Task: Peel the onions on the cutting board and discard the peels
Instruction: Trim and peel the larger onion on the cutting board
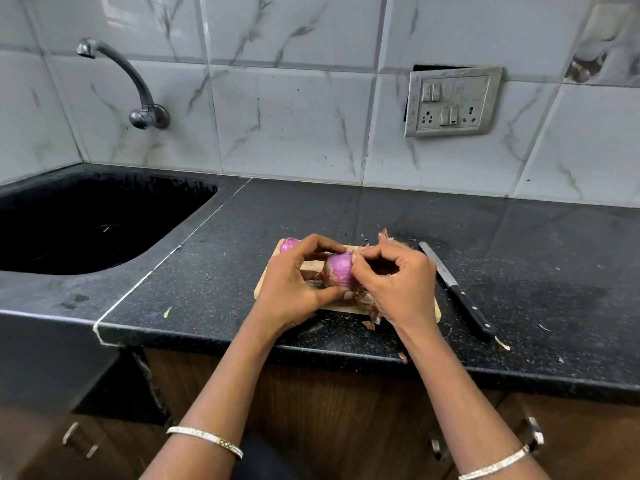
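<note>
Mid-frame, the left hand (291, 282) holds an onion (339, 270) over the board (262, 288), fingers curled round it. The right hand (398, 282) pinches skin at the onion's right side. A second onion (289, 244) sits at the board's far-left corner. Peels (372, 317) lie by its near edge. A knife (457, 292) lies to its right on the tabletop (214, 271).

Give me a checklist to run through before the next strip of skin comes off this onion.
1. Steady hold: left hand grips the onion over the cutting board. Ok.
2. Skin caught: right hand pinches at the onion's top; the strip is hidden. Cannot tell.
3. Blade clear: knife lies on the counter, right of the board, apart from both hands. Ok.
4. Mess: peels lie scattered on board and counter, some near the front edge. Not ok.
5. Next one: second onion sits at the board's far left corner, mostly hidden. Cannot tell.
</note>
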